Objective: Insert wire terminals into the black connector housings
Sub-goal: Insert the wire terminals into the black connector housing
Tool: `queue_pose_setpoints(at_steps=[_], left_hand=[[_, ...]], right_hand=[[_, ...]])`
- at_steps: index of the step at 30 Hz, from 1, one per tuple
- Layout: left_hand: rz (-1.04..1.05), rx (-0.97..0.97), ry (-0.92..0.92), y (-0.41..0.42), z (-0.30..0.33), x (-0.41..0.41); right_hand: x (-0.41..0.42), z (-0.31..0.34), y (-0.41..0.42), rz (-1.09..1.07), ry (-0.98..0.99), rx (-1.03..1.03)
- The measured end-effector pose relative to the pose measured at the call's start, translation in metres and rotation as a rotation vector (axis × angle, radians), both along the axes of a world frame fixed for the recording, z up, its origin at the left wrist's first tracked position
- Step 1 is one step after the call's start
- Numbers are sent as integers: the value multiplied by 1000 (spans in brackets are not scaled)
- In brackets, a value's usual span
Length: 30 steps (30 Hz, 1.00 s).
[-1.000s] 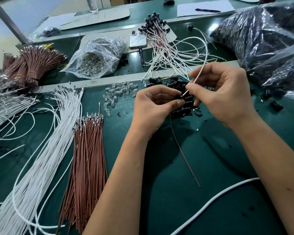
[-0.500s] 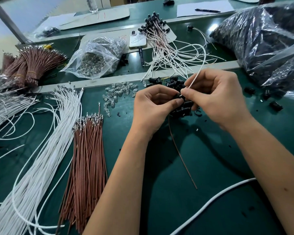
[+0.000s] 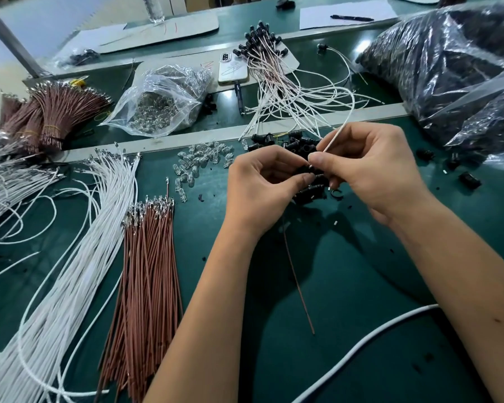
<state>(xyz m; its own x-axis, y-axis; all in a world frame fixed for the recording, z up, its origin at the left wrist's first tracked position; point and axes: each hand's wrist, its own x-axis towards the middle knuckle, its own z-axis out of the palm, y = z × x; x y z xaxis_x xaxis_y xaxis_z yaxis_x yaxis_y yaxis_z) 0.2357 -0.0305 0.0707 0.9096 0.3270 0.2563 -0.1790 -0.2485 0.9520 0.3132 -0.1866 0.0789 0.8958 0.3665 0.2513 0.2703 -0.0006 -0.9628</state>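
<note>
Since a second ago my right hand (image 3: 373, 173) has slid leftward, closing onto my left hand (image 3: 262, 184). I judge insertion is underway: the right pinches a thin white wire (image 3: 336, 136), its terminal at the small black plastic connector housing (image 3: 310, 170) pinched by the left, above the green surface (image 3: 361, 286) toward its far edge. Next: push straight until seated. A thin brown wire (image 3: 298, 286) trails below.
</note>
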Motion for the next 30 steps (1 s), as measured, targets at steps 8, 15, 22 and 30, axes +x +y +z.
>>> queue_pose_setpoints(at_steps=[8,15,22,30], left_hand=[[-96,-422,124,1,3,-1],[-246,-740,243,2,9,-3],[-282,-773,309,3,8,-3],[-306,-898,350,2,9,-2]], right_hand=[[1,2,0,-15,33,23],[0,6,-1,35,231,173],[-2,9,-1,-2,232,187],[0,10,-3,37,256,218]])
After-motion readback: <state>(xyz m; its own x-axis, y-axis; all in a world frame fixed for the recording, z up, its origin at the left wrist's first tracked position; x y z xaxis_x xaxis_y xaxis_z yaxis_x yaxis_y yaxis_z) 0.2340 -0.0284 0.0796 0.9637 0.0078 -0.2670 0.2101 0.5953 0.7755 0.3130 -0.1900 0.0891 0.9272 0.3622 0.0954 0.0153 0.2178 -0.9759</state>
